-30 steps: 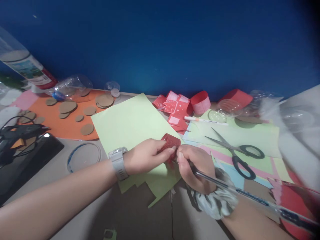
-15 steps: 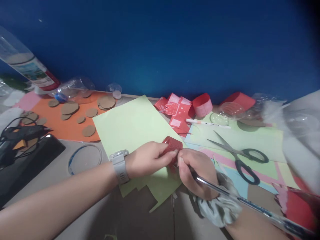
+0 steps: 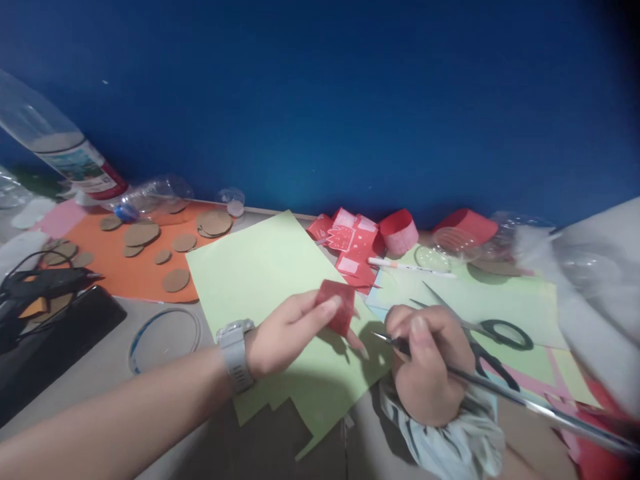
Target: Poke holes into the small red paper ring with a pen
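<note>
My left hand, with a grey watch on its wrist, grips a small red piece of paper between thumb and fingers. The red piece is held over a light green sheet with a jagged near edge. To its right, my right hand is closed round a long pen, whose dark, pointed tip is directed left and stays apart from the red piece. A pair of black-handled scissors lies just behind my right hand, partly hidden by it.
Cardboard discs lie on orange paper at left, near a glue gun, a dark phone-like slab and a clear ring. Red paper cutouts, a white marker and a bottle stand or lie by the blue wall.
My right hand and the pen have drawn away from the red piece, to the right and nearer me. The left hand now shows the red piece flatter. The view has tilted slightly.
</note>
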Demonstrator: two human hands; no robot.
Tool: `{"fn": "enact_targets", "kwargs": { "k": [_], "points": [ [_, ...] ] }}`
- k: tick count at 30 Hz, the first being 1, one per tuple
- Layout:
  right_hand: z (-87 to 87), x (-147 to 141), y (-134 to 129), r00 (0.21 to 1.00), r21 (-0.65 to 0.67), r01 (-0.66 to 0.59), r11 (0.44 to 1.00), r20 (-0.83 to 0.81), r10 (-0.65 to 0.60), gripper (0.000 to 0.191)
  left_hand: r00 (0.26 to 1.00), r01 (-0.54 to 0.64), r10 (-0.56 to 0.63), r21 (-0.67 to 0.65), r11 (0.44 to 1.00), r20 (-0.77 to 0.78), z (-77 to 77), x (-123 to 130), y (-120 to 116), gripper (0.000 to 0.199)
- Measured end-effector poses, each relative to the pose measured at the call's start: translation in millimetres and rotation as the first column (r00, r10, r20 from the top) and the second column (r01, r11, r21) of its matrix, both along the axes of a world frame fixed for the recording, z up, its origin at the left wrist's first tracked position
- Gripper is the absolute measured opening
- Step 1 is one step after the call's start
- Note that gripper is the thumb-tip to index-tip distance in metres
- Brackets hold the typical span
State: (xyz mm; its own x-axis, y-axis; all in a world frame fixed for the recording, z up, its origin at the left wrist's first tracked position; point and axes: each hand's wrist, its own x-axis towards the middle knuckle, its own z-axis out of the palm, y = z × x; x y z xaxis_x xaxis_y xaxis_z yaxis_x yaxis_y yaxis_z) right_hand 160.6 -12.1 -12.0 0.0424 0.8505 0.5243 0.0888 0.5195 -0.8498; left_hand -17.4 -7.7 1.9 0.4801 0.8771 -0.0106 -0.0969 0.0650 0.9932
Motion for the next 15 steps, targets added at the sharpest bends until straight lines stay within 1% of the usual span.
{"fn": "enact_targets", "kwargs": {
  "k": [1, 3, 5, 7, 9, 12, 15],
  "points": [
    [-1.3, -1.3, 0.7, 0.997, -0.018, 0.013, 1.000, -0.076, -0.014, 0.024, 0.999, -0.042, 0.042, 0.006, 0.999, 0.021, 1.7, -0.1, -0.3, 0.048],
    [-2.5, -3.3, 1.8, 0.993, -0.041, 0.025, 0.999, -0.113, -0.029, 0.025, 0.995, -0.103, 0.103, 0.079, 0.991, 0.012, 4.7, -0.5, -0.5, 0.047],
    [-2.6, -3.5, 1.6, 0.998, -0.051, 0.017, 0.999, -0.064, -0.020, 0.025, 0.990, -0.139, 0.144, 0.169, 0.976, -0.014, 5.9, -0.4, 0.1, 0.041],
    [-2.5, -2.2, 0.3, 1.000, -0.048, -0.011, 0.999, -0.012, 0.010, 0.024, 0.988, -0.144, 0.154, 0.205, 0.968, -0.030, 4.8, 0.4, 1.1, 0.036],
    [-2.6, -0.3, -1.5, 0.998, -0.055, -0.049, 0.997, 0.029, 0.051, 0.022, 0.989, -0.129, 0.141, 0.202, 0.971, -0.045, 2.8, 1.6, 2.0, 0.034],
    [-3.0, 1.7, -3.0, 0.995, -0.056, -0.072, 0.996, 0.066, 0.076, 0.020, 0.991, -0.110, 0.120, 0.146, 0.983, -0.062, 1.5, 3.0, 2.9, 0.035],
    [-3.5, 2.3, -3.0, 0.994, -0.058, -0.081, 0.995, 0.068, 0.085, 0.020, 0.989, -0.139, 0.142, 0.073, 0.988, -0.047, 2.9, 3.0, 2.6, 0.040]
  ]
}}
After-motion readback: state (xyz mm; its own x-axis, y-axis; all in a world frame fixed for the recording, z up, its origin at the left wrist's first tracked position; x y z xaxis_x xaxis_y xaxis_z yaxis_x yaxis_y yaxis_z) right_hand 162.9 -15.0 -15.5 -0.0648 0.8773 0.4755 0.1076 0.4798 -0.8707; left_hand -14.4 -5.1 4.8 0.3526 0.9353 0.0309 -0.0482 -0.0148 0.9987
